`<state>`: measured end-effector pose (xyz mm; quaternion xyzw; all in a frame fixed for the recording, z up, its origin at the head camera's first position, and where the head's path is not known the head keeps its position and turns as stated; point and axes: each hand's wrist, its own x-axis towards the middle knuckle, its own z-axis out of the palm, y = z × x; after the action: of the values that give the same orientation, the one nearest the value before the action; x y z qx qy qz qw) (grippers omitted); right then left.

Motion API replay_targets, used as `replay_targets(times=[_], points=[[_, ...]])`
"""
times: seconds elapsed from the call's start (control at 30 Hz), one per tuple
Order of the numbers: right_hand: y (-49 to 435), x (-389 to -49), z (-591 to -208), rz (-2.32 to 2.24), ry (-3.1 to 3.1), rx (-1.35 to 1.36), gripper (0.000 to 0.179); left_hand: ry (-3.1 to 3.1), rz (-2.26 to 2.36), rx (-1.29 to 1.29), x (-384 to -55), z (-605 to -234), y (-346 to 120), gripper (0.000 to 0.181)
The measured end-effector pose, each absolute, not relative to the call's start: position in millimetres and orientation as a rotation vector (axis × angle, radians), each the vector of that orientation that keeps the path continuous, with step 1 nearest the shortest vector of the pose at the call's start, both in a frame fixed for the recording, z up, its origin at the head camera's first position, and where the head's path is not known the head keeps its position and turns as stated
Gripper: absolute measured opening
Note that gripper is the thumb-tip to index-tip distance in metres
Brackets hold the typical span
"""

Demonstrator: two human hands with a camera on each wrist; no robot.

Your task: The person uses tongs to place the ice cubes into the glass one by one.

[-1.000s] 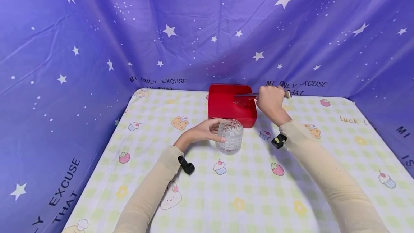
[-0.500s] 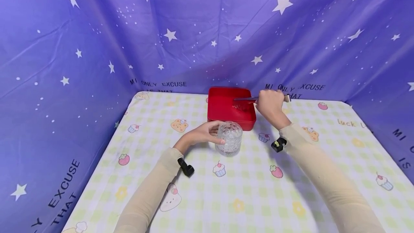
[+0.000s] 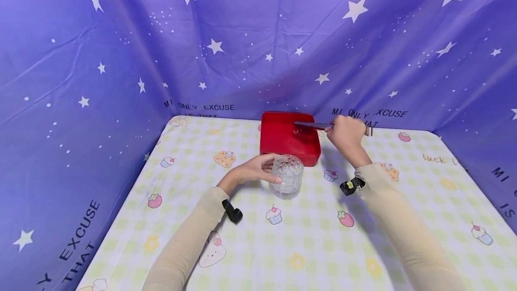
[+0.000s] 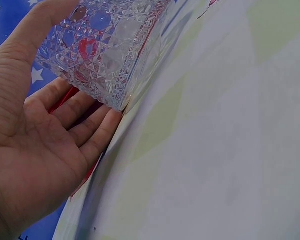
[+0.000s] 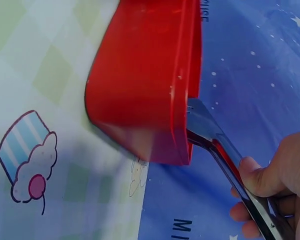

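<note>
My right hand (image 3: 347, 136) grips a pair of metal tongs (image 5: 230, 170), thumb pressed along one arm. The tongs reach over the rim of the red box (image 3: 288, 160), their far ends inside it. Small clear, shiny things (image 3: 298, 132) show faintly below the tongs; what they are I cannot tell. In front of the box stands a clear glass with a cut pattern (image 3: 288, 178). My left hand (image 3: 255, 169) holds the glass from its left side, thumb in front and fingers behind. In the left wrist view the glass (image 4: 107, 50) sits between thumb and fingers.
A checked cloth (image 3: 250, 246) with printed cupcakes and strawberries covers the table. Purple-blue star-printed curtains (image 3: 242, 26) stand close behind the red box and along both sides. Each wrist wears a black camera mount.
My right hand has shifted slightly right, drawing the tongs a little toward the box's right rim. The left hand stays on the glass. The head view has tilted slightly.
</note>
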<state>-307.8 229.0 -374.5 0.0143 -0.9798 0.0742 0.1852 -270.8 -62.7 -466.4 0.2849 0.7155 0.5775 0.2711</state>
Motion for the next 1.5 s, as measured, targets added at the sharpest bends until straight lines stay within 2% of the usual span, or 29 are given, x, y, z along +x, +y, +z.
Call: replay_targets(times=[0.27, 0.47, 0.87, 1.03, 1.27, 1.5], points=[[237.4, -303.0, -367.1, 0.388, -2.833, -0.044, 0.018, 1.923, 1.556, 0.779, -273.4, -466.4, -63.0, 0.072], [243.0, -297.8, -358.7, 0.607, -2.871, -0.094, 0.028, 1.918, 1.566, 0.781, -275.8, -467.7, -62.1, 0.070], [256.1, -295.4, -353.0, 0.847, -2.943, -0.077, 0.038, 1.909, 1.578, 0.777, -274.7, -469.7, -62.7, 0.072], [261.4, -292.7, -355.1, 0.930, -2.923, -0.033, 0.037, 1.922, 1.566, 0.766, -273.0, -470.2, -62.8, 0.072], [262.1, -288.4, -354.4, 1.337, -2.800, 0.087, 0.036, 1.919, 1.564, 0.764, -271.3, -470.6, -62.4, 0.072], [259.7, -282.6, -349.6, 1.450, -2.756, 0.162, 0.036, 1.895, 1.576, 0.791, -271.4, -468.4, -62.8, 0.073]])
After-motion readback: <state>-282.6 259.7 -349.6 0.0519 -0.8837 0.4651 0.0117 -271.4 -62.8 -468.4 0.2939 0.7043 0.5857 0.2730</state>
